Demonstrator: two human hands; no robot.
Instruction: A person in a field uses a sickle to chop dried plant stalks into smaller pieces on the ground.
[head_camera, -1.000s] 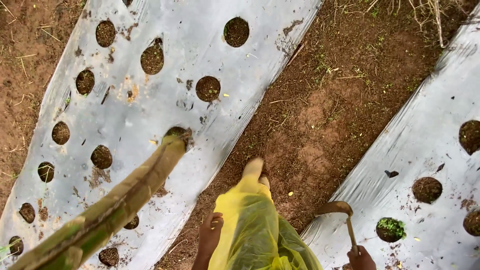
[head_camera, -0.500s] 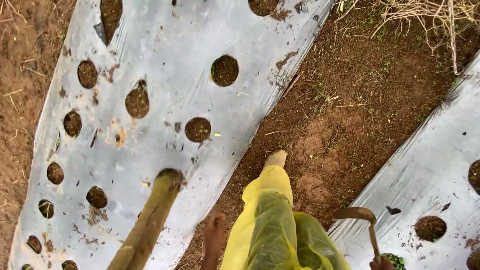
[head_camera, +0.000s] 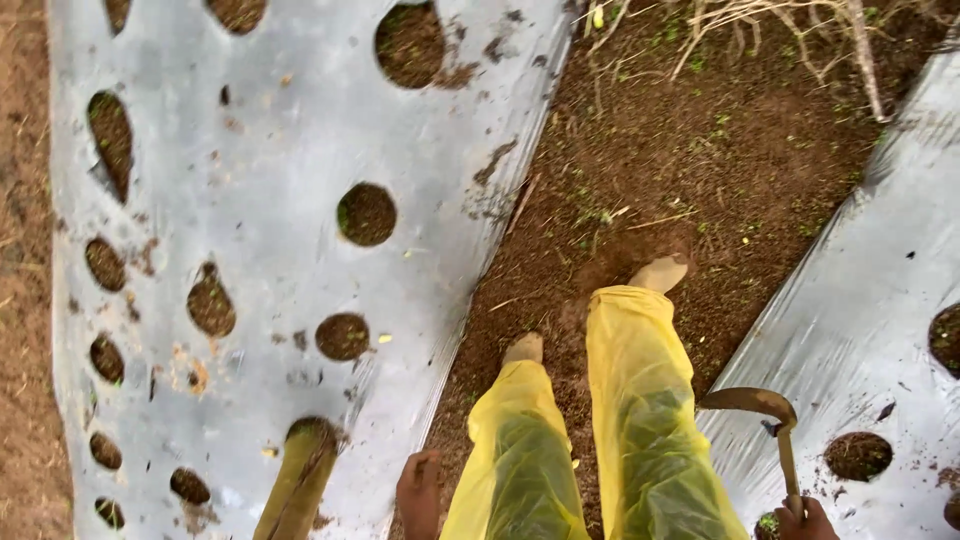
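Note:
My right hand (head_camera: 806, 522) shows at the bottom right edge, closed around the thin handle of a small hooked tool (head_camera: 752, 402) whose curved rusty blade points left over the silver sheet. My left hand (head_camera: 418, 494) hangs beside my left leg at the bottom edge. Only its back is visible and nothing can be seen in it. A thick greenish pole (head_camera: 298, 480) rises from the bottom edge to its left, apart from that hand, with its muddy tip over the left sheet. My legs in yellow plastic covers (head_camera: 630, 400) stand in the soil furrow.
A silver mulch sheet (head_camera: 250, 150) with several round soil-filled holes covers the bed on the left. A second sheet (head_camera: 860, 290) with holes lies on the right. Bare brown soil (head_camera: 640, 170) runs between them, with dry stalks (head_camera: 780, 25) at the top.
The view has advanced along the furrow and the holes have slid down the picture. Both legs now show, the right foot ahead. The pole has dropped lower in the view.

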